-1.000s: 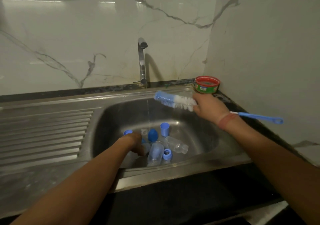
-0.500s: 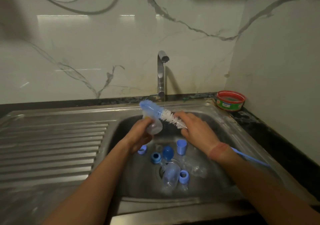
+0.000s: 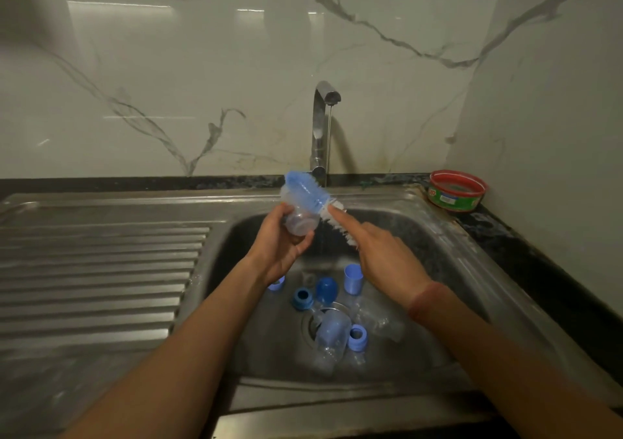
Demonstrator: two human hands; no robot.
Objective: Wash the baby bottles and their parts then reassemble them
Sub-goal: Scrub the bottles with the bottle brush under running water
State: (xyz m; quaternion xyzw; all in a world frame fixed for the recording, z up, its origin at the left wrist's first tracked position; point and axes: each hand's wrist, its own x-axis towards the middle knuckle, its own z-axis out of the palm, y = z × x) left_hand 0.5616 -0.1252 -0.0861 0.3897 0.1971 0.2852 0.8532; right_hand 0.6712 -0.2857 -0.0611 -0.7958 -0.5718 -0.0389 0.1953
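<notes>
Two hands busy: left hand (image 3: 279, 246) grips clear bottle (image 3: 300, 217), right hand (image 3: 384, 259) grips brush (image 3: 312, 197). Brush slants up-left, bristles inside the bottle, over steel sink (image 3: 438, 236), marble wall (image 3: 202, 84) behind.

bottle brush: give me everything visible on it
The bottle brush has a blue bristled tip and white bristles nearer the hand, looking like plastic. It slants up-left over the sink, its tip against the clear bottle held by the left hand. The right hand holds it, forefinger along the bristles; the handle is hidden.
</notes>
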